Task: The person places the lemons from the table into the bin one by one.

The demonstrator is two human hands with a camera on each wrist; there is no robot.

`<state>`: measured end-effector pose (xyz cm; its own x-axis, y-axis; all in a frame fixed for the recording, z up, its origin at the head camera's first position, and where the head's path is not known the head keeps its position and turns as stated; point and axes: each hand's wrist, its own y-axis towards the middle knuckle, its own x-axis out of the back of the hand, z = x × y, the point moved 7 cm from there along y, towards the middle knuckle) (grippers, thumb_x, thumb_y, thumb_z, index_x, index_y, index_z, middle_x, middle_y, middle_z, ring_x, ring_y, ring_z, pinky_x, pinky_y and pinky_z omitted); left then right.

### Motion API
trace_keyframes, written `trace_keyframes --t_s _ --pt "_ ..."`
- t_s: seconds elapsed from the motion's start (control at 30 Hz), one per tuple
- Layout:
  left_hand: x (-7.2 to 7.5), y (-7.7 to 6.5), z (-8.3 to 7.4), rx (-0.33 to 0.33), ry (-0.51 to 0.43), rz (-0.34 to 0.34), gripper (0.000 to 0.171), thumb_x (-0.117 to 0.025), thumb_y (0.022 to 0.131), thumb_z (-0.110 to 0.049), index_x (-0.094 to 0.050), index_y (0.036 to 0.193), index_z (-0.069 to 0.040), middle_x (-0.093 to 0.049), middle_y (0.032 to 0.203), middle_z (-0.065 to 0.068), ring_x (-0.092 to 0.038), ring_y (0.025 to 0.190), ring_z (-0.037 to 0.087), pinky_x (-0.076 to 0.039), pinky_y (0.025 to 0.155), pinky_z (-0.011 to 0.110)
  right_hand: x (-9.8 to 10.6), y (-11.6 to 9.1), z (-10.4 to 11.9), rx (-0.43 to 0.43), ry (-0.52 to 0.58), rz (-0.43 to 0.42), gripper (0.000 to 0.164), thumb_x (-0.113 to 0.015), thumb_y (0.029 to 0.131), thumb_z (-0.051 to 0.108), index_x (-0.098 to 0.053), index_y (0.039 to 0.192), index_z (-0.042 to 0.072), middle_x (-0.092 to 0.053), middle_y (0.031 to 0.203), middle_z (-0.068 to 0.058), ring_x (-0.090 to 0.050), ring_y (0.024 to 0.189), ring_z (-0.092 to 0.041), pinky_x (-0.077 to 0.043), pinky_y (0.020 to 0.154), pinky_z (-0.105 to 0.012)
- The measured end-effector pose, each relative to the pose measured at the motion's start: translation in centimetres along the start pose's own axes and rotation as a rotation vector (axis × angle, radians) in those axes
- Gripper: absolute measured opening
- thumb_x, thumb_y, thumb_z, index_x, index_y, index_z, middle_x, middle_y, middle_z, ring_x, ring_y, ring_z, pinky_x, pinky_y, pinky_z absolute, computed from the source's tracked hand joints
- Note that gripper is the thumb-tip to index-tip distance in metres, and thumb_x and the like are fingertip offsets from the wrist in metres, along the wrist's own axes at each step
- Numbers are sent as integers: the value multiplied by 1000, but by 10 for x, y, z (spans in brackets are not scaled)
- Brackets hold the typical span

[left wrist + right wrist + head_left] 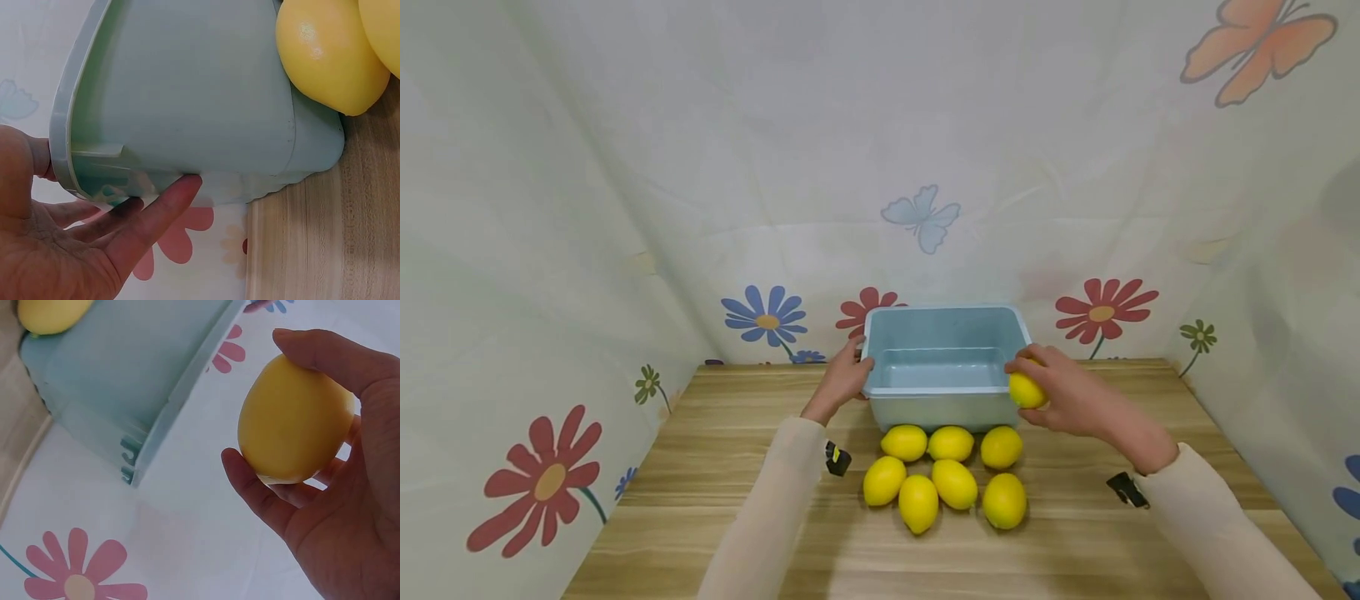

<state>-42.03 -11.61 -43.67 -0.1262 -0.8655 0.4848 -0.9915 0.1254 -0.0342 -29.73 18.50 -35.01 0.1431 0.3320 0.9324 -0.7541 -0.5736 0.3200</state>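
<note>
A light blue plastic bin (943,410) stands open-topped on the wooden table. My left hand (842,377) grips its left side, the thumb over the rim and the fingers (164,209) against the outer wall. At the bin's right side, my right hand (1067,393) holds a yellow lemon (294,419) between thumb and fingers. In the head view this lemon overlaps the bin's front right corner. The part of the bin's floor that shows is bare. Several more lemons (955,485) lie on the table in front of the bin, in two loose rows.
The wood-grain table (715,508) runs back to a pale cloth backdrop (820,167) printed with flowers and butterflies. Cloth walls also close in on the left and right. The nearest lemons (904,443) sit right at the bin's front wall.
</note>
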Motion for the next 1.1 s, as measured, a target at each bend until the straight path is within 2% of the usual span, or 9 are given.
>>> trace_keyframes --t_s 0.3,0.53,0.83,1.1 --pt "1 1 -1 -14 -4 -7 60 -48 98 -27 -29 154 -14 -49 145 20 -63 108 35 -61 58 35 14 33 -4 2 -13 -19 52 -83 75 17 -61 121 7 -58 117 -15 -57 96 -29 -58 82 -44" --pt "2 0 -1 -10 -4 1 61 -48 98 -27 -29 153 -13 -47 147 21 -62 110 37 -61 58 36 19 55 -8 -33 -5 29 52 -82 76 19 -61 122 9 -58 117 -13 -57 99 -29 -56 89 -46" --pt "1 1 -1 12 -5 8 60 -48 98 -28 -29 153 -12 -45 148 21 -60 115 40 -61 58 35 14 83 -21 -90 22 114 52 -80 78 19 -60 125 10 -57 121 -14 -57 103 -31 -54 94 -48" --pt "2 2 0 13 6 5 60 -49 98 -27 -30 153 -14 -47 146 20 -60 114 40 -61 58 34 20 103 -35 -165 55 165 54 -79 79 20 -57 128 9 -57 121 -14 -57 102 -31 -54 94 -50"
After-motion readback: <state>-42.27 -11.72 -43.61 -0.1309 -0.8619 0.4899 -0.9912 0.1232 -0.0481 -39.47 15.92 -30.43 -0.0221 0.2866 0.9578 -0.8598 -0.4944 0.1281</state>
